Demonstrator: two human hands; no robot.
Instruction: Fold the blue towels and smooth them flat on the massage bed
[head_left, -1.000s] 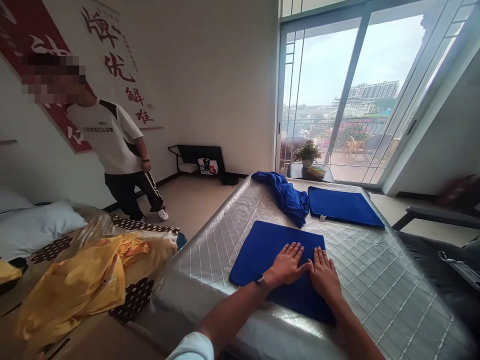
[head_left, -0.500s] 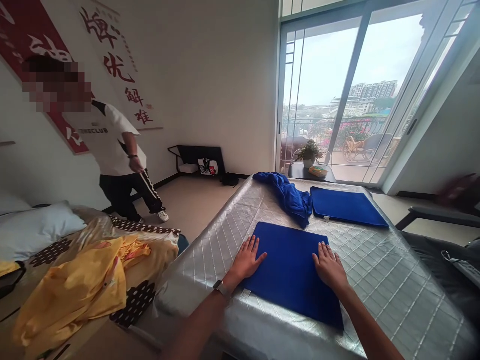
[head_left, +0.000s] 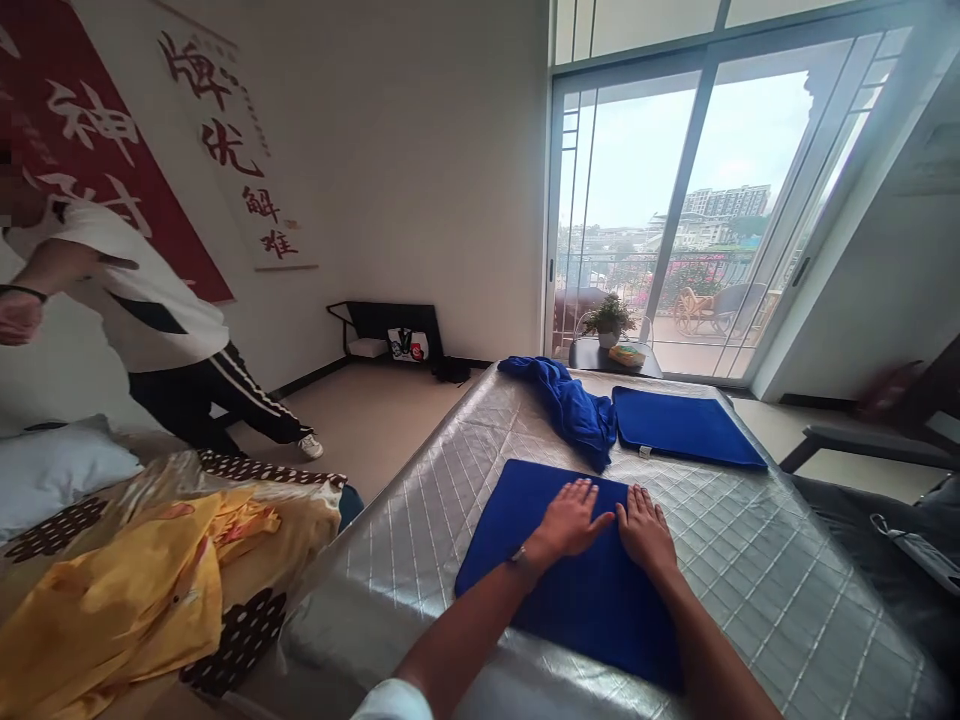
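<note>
A flat blue cloth piece [head_left: 517, 520], roughly rectangular, lies on the silver quilted mattress [head_left: 420, 530] in front of me. My left hand [head_left: 574, 517] rests on its upper middle, fingers stretched out and palm down. Close beside it, my right hand [head_left: 646, 528] lies flat along the cloth's right edge, fingers extended. Neither hand grips anything. Beyond them sits a second flat blue cloth piece [head_left: 686, 425] with a small white tag, and left of that a crumpled blue cloth [head_left: 574, 405].
A yellow garment [head_left: 127, 590] lies on a plastic-covered bed at left, near a white pillow [head_left: 60, 475]. Another person [head_left: 165, 320] stands behind it. A potted plant [head_left: 609, 320] stands by the glass door; a dark armchair [head_left: 862, 520] is at right.
My left hand has slid right across the blue cloth, from its left edge to beside my right hand. The other person has moved left and raised an arm.
</note>
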